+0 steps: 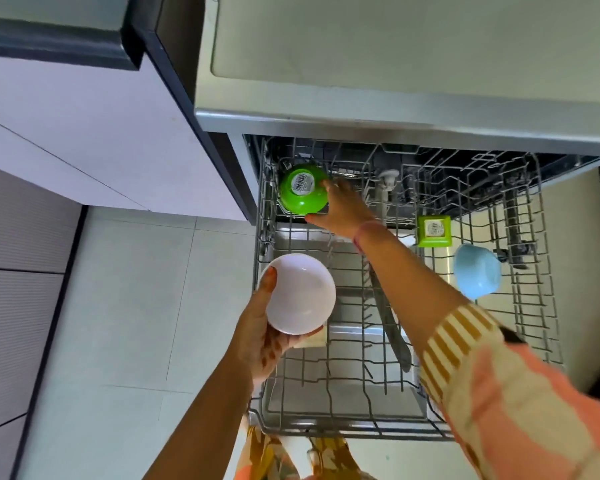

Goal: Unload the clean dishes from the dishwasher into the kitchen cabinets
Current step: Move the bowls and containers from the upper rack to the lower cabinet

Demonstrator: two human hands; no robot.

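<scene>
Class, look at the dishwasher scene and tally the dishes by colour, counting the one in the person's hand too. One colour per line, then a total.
Green: 2, the round green bowl and the square green container
White: 1, the white bowl held in the left hand
Blue: 1, the blue bowl
Total: 4

A peach-and-cream patterned sleeve (499, 393) with mustard-striped cuff (454, 344), and a pink wristband (366, 233).

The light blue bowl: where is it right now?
In the head view, the light blue bowl lies tipped in the wire dishwasher rack, right side, just below the small green square container.
</scene>
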